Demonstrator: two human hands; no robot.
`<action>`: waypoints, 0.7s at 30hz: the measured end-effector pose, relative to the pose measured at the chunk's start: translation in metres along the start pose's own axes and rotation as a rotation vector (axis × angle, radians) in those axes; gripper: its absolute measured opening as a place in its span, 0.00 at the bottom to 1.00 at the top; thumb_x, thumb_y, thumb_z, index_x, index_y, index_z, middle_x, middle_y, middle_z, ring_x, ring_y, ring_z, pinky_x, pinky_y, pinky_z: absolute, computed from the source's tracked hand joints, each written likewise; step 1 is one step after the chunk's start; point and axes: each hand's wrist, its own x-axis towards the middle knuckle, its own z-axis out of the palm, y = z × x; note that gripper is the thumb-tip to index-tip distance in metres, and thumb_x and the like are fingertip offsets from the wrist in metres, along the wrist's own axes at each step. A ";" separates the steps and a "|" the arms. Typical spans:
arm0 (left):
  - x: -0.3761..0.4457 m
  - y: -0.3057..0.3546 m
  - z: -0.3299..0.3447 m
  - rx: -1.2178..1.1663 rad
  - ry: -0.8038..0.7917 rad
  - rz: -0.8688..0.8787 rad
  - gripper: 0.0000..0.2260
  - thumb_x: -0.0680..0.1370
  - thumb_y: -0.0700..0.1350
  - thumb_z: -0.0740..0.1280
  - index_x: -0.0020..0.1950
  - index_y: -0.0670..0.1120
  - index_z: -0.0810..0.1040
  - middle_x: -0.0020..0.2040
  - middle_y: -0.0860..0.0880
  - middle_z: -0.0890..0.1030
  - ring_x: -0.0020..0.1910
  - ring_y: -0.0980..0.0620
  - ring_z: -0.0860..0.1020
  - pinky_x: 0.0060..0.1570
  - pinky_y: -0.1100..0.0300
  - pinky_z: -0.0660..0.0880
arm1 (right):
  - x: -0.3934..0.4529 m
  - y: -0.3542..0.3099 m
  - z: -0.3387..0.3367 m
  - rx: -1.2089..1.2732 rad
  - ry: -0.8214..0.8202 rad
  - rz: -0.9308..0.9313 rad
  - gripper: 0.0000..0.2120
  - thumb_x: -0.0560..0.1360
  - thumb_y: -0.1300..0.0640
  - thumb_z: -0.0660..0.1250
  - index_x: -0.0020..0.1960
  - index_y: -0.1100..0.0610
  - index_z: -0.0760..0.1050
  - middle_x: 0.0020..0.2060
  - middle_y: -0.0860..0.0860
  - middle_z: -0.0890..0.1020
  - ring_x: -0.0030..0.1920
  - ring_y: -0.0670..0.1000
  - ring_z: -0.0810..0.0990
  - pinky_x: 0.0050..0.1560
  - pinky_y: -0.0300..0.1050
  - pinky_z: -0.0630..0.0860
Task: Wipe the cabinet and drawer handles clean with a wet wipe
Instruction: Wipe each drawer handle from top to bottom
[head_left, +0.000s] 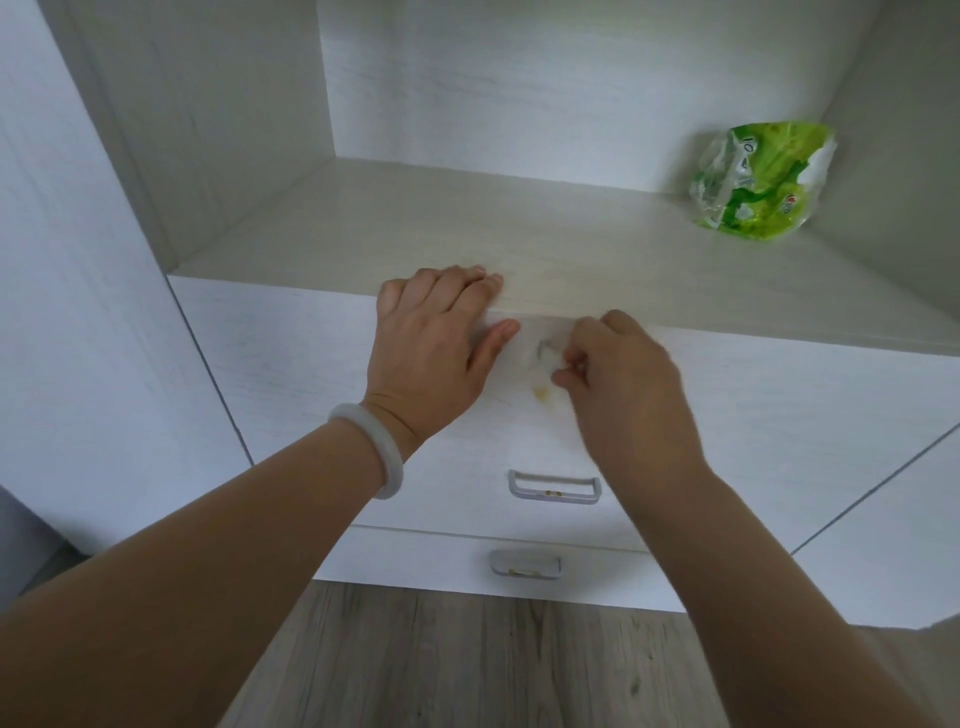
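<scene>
One white cabinet (291, 364) on a wood-look floor (467, 660) is seen with three drawer handles, one green wipe packet (761, 182) on its shelf, the left hand (431, 343) laid flat-fingered on the shelf edge, and the wet wipe (545, 374) pinched by the right hand (623, 374) fingers over the top handle (545, 351), the middle handle (553, 487) and the lowest handle (525, 564) being left uncovered.

The only print in view stands on the crumpled green-and-white plastic wipe packet (762, 182) lying at the right rear of the white shelf (467, 228). Near its top, dark marks look like the figures "10", though the creases make that uncertain. A small red-and-white logo lower down is too blurred to read.
</scene>
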 end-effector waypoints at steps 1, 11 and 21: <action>0.000 0.000 0.000 -0.004 -0.002 0.003 0.19 0.80 0.58 0.60 0.62 0.48 0.78 0.60 0.51 0.79 0.55 0.48 0.76 0.51 0.53 0.64 | 0.001 -0.003 0.002 -0.004 -0.015 -0.033 0.10 0.70 0.64 0.71 0.39 0.56 0.70 0.38 0.48 0.70 0.35 0.50 0.68 0.37 0.43 0.64; 0.000 0.001 0.000 -0.004 -0.001 -0.012 0.18 0.80 0.58 0.60 0.61 0.48 0.79 0.59 0.51 0.79 0.55 0.48 0.76 0.51 0.53 0.64 | -0.003 0.021 -0.020 0.042 -0.025 0.096 0.10 0.68 0.61 0.74 0.37 0.58 0.72 0.36 0.52 0.74 0.38 0.57 0.74 0.40 0.49 0.71; 0.001 0.000 -0.003 0.001 -0.030 -0.015 0.19 0.80 0.58 0.59 0.63 0.49 0.78 0.61 0.52 0.79 0.56 0.49 0.75 0.52 0.55 0.63 | 0.003 0.028 -0.029 0.062 -0.103 0.156 0.14 0.69 0.61 0.74 0.33 0.56 0.69 0.33 0.49 0.72 0.36 0.54 0.72 0.37 0.47 0.66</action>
